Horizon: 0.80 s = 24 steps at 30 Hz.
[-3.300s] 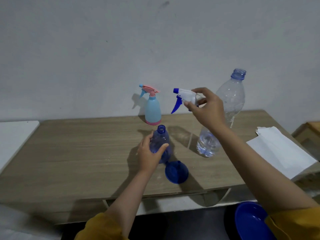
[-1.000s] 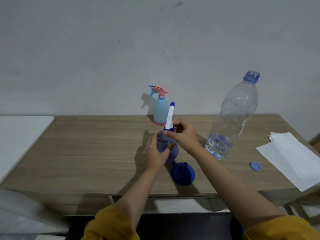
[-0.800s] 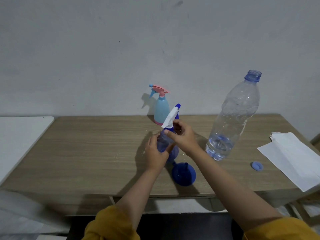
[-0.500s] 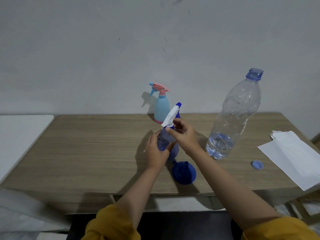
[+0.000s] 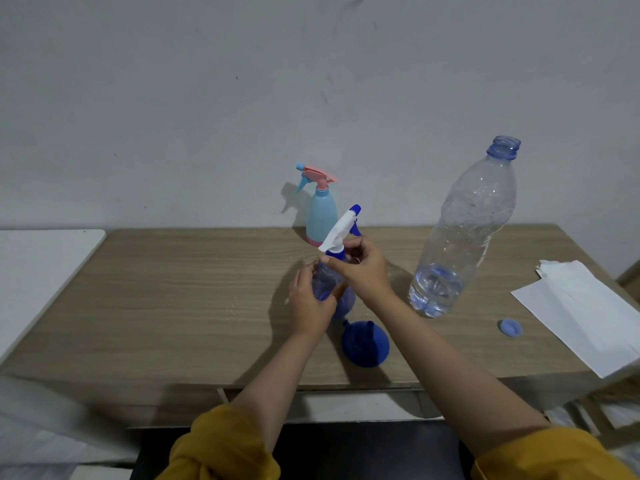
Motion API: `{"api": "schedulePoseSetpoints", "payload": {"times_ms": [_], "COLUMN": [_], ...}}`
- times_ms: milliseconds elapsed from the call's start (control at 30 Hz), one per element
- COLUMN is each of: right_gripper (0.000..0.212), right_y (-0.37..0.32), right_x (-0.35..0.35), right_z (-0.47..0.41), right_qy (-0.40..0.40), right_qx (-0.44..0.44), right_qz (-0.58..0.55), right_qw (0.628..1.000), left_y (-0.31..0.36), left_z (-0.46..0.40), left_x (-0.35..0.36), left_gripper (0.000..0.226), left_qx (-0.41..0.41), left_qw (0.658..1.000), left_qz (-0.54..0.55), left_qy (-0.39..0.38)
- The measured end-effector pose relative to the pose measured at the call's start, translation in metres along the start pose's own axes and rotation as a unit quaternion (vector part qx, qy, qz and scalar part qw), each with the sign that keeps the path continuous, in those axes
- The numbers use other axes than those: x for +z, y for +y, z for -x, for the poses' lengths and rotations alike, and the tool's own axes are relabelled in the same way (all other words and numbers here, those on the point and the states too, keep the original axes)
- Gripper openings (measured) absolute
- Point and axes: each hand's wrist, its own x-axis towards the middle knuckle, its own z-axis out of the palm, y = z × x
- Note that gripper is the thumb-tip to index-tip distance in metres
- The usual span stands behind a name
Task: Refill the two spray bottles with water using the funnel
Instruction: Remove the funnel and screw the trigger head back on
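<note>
- Left hand (image 5: 309, 306): wrapped around the body of the dark blue spray bottle (image 5: 341, 299), thumb on the near side and fingers curled behind, holding it upright on the wooden table (image 5: 194, 289).
- Right hand (image 5: 363, 270): thumb and fingertips pinch the blue collar at the neck of the same bottle, just under the white spray head (image 5: 341, 228). The head sits on the neck, its blue nozzle tip pointing up and away toward the wall.
- Dark blue spray bottle: near the middle of the table, between the two hands. How much water it holds cannot be told, since the hands cover most of it.
- Blue funnel (image 5: 365, 344): lies on the tabletop just in front of the held bottle, toward the near edge, apart from both hands. Whether it touches the bottle cannot be told.
- Light blue spray bottle (image 5: 321, 220): stands upright at the back of the table near the wall, behind the held bottle, with its pink trigger head fitted and nozzle facing left.
- Clear water bottle (image 5: 464, 237): stands to the right of the hands, uncapped, with a little water at the bottom.
- Bottle cap (image 5: 510, 328): pale blue, lying on the table to the right of the water bottle.
- White paper (image 5: 585, 310): sheets at the table's right end, overhanging the edge.
- Mustard-yellow sleeves (image 5: 225, 448): pushed up on both forearms.
</note>
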Motion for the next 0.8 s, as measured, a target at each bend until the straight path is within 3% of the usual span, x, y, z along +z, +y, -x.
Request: {"api": "schedulePoseSetpoints", "payload": {"times_ms": [133, 467, 567, 667, 733, 800], "right_gripper": [0.030, 0.021, 0.037, 0.068, 0.085, 0.083], "right_y": [-0.001, 0.001, 0.003, 0.003, 0.002, 0.001], "right_x": [-0.002, 0.003, 0.004, 0.008, 0.014, 0.023], "right_z": [0.002, 0.002, 0.005, 0.007, 0.004, 0.002], "right_qy": [-0.035, 0.004, 0.049, 0.132, 0.128, 0.099], "right_qx": [-0.049, -0.070, -0.070, -0.071, -0.090, -0.101], "right_qz": [0.028, 0.054, 0.042, 0.072, 0.099, 0.119], "right_qw": [0.998, 0.996, 0.996, 0.986, 0.983, 0.983], "left_y": [0.001, 0.004, 0.007, 0.007, 0.008, 0.007], "left_z": [0.000, -0.002, -0.003, -0.005, -0.004, 0.000], "left_x": [0.000, -0.001, -0.003, -0.008, -0.014, -0.022], "left_gripper": [0.050, 0.050, 0.046, 0.046, 0.046, 0.046], "left_qx": [0.004, -0.013, -0.015, -0.026, -0.031, -0.020], "left_qw": [1.000, 1.000, 1.000, 0.999, 0.998, 0.995], "left_qz": [0.014, 0.009, 0.010, 0.019, 0.019, 0.024], "left_qy": [0.016, 0.005, -0.005, -0.027, -0.054, -0.099]}}
